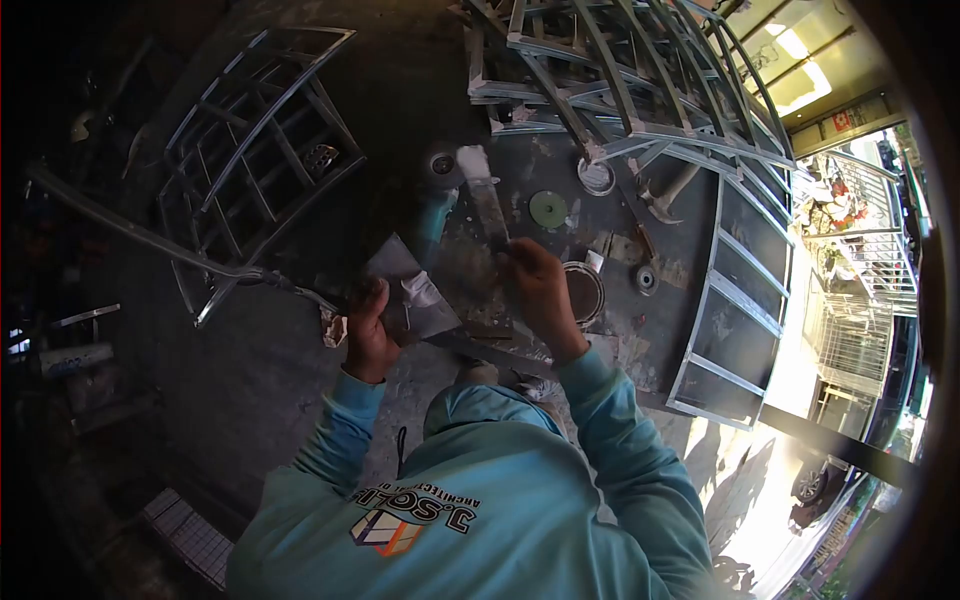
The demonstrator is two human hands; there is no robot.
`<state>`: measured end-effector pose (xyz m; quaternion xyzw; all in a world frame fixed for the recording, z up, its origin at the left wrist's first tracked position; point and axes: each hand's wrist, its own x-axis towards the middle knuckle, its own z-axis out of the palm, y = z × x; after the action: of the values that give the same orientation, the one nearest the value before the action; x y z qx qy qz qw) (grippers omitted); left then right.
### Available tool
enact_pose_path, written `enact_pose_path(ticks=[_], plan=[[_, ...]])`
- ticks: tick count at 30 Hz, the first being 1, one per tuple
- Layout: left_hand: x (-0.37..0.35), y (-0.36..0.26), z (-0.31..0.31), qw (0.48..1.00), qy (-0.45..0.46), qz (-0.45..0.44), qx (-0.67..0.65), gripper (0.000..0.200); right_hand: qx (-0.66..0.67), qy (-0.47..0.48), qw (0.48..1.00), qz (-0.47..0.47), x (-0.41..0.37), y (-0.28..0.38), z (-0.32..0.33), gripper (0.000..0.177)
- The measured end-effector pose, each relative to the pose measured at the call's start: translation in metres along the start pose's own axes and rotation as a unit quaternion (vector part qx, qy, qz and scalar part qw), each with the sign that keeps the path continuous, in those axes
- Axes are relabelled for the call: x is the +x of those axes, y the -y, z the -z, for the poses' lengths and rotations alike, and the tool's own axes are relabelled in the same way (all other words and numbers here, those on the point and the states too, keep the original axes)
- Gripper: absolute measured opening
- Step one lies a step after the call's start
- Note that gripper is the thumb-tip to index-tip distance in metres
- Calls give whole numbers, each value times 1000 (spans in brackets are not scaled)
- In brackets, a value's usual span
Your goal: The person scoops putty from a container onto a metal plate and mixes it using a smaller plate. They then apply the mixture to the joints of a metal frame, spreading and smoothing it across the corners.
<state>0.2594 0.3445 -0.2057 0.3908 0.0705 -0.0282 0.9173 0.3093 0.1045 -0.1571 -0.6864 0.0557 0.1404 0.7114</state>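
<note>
Metalworking workshop, open to daylight at right: stacked metal frames upper right, 1 lattice frame upper left, 1 hammer right of centre.

Ahead of us, the flat plate sits in the left hand, and the scraper points forward from the right hand. On the floor, a round disc lies right of the scraper, with the hammer farther right. To our left we have one metal frame; stacked frames lie ahead right, a ladder-like frame nearer us.
</note>
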Motion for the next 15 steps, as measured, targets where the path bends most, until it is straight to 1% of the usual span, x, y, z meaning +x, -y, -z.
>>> enact_pose_path(ticks=[1,2,3,4,5,6,7,9,10,11,12,14,15], plan=[[-11,-1,3,1000,-19,3,16,30,-5,12,1000,-3,22,-6,-8,16],[-23,-3,1,1000,-18,2,26,30,-9,21,1000,-6,46,-15,-18,19],[-35,-2,-3,998,-58,-5,33,31,-96,14,994,44,70,-22,-38,20],[-39,3,-9,996,-74,12,38,32,-185,-27,979,86,89,-33,-46,23],[-47,8,-8,995,-74,56,-37,30,-245,-41,959,137,103,-54,-50,25],[-52,11,-5,985,-74,106,-115,30,-289,-40,951,98,111,-61,-56,26],[-58,15,-2,981,-70,131,-126,32,-316,-53,941,108,116,-73,-63,25],[-69,20,-1,972,-64,174,-141,35,-334,-64,929,143,113,-80,-67,28],[-73,21,-2,982,-35,151,-106,34,-340,-76,928,130,98,-71,-57,28],[-74,21,-3,990,-7,123,-73,34,-274,-138,925,223,83,-59,-53,23],[-73,20,-7,988,-7,133,-77,34,-204,-193,907,315,69,-41,-49,19],[-72,19,-10,985,25,165,-33,34,-130,-146,946,257,17,-5,-4,12],[-71,22,-2,984,23,173,-31,34,-208,-196,920,267,-4,-3,23,11]])
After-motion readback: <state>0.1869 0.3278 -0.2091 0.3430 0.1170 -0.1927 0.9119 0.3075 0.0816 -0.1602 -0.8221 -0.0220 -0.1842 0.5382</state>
